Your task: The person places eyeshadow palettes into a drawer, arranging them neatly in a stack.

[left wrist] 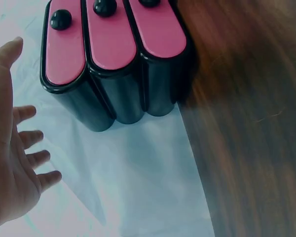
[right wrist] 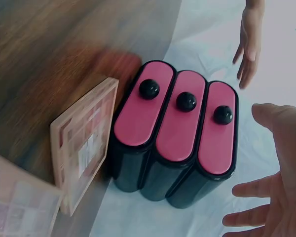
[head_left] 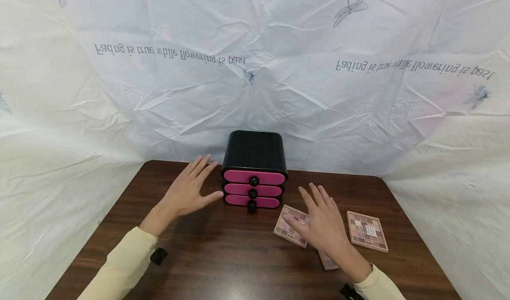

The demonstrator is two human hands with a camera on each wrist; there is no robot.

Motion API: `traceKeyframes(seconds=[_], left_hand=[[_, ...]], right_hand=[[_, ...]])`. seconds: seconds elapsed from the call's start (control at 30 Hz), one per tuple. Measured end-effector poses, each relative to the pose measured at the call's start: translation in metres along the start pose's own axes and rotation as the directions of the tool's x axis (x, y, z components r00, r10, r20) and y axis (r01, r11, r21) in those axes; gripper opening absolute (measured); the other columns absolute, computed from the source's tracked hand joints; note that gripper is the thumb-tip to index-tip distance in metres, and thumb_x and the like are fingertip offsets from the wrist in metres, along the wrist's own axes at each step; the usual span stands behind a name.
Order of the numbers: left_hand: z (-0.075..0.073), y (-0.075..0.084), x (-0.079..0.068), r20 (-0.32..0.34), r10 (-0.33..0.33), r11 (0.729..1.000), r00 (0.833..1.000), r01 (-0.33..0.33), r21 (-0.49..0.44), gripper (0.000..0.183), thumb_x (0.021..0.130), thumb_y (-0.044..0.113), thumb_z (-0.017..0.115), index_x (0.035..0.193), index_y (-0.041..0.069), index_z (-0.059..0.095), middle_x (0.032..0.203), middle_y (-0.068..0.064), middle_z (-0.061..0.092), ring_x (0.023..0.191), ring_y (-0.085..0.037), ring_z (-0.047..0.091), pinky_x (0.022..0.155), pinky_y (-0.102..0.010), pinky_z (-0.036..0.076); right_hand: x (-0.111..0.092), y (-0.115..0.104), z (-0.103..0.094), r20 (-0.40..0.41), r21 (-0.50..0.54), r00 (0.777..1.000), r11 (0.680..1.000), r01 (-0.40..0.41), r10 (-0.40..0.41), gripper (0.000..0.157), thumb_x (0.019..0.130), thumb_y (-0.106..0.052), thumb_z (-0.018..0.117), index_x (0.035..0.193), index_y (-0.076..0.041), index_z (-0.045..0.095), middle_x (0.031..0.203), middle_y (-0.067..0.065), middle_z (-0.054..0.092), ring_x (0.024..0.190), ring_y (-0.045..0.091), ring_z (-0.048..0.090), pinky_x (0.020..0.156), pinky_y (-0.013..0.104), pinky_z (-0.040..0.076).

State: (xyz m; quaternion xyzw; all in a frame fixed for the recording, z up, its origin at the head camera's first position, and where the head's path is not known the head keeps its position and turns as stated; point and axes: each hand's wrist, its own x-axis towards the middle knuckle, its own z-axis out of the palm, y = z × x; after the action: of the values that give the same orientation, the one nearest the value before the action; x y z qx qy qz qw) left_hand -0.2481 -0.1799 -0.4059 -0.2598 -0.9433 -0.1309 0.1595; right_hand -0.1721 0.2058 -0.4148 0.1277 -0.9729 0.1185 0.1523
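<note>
Free tabletop (head_left: 235,255) left of palettes (head_left: 290,235)

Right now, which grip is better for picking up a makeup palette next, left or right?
Probably the right grip: it's open, empty and close to the palettes. The left grip is empty too, but farther away, across the drawer box.

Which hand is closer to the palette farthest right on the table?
The right hand: in the head view, it is just left of that palette. The left hand is farther off, left of the pink-fronted drawer box.
</note>
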Motion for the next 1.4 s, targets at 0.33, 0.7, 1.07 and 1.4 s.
traceKeyframes(seconds=[0.33, 0.7, 1.07, 1.4], left_hand=[[-0.007, -0.005, 0.026, 0.046, 0.082, 0.993, 0.996, -0.077, -0.089, 0.086, 0.093, 0.067, 0.06, 0.161, 0.019, 0.036, 0.169, -0.005, 0.024, 0.155, -0.031, 0.023, 0.115, -0.058, 0.035], [-0.004, -0.017, 0.058, 0.086, 0.164, 0.965, 0.983, -0.142, -0.22, 0.072, 0.099, 0.056, 0.06, 0.158, 0.019, 0.042, 0.167, -0.003, 0.03, 0.149, -0.032, 0.036, 0.116, -0.058, 0.034], [0.001, -0.025, 0.076, 0.079, 0.185, 0.936, 0.98, -0.151, -0.317, 0.055, 0.099, 0.047, 0.066, 0.145, 0.018, 0.06, 0.156, -0.004, 0.048, 0.144, -0.029, 0.045, 0.112, -0.054, 0.041], [0.001, -0.027, 0.082, 0.04, 0.212, 0.92, 0.976, -0.186, -0.344, 0.047, 0.098, 0.04, 0.069, 0.137, 0.014, 0.067, 0.147, -0.007, 0.058, 0.139, -0.031, 0.051, 0.108, -0.054, 0.045]], right_hand=[[0.009, -0.023, 0.0, -0.006, 0.079, 1.0, 0.996, 0.029, -0.029, 0.092, 0.087, -0.076, 0.06, 0.154, -0.013, 0.048, 0.16, 0.018, 0.039, 0.15, 0.04, 0.031, 0.117, 0.06, 0.032], [0.023, -0.045, 0.013, -0.097, 0.151, 0.994, 0.987, 0.058, -0.044, 0.078, 0.09, -0.068, 0.064, 0.146, -0.014, 0.057, 0.148, 0.012, 0.055, 0.132, 0.034, 0.056, 0.098, 0.056, 0.052], [0.042, -0.057, 0.039, -0.22, 0.295, 0.975, 0.95, 0.106, -0.041, 0.05, 0.092, -0.048, 0.074, 0.126, -0.011, 0.073, 0.125, 0.01, 0.072, 0.111, 0.027, 0.069, 0.087, 0.049, 0.058], [0.062, -0.064, 0.054, -0.215, 0.444, 0.976, 0.893, 0.075, 0.025, 0.041, 0.091, -0.046, 0.076, 0.114, -0.012, 0.077, 0.102, 0.002, 0.077, 0.083, 0.014, 0.072, 0.073, 0.038, 0.059]])
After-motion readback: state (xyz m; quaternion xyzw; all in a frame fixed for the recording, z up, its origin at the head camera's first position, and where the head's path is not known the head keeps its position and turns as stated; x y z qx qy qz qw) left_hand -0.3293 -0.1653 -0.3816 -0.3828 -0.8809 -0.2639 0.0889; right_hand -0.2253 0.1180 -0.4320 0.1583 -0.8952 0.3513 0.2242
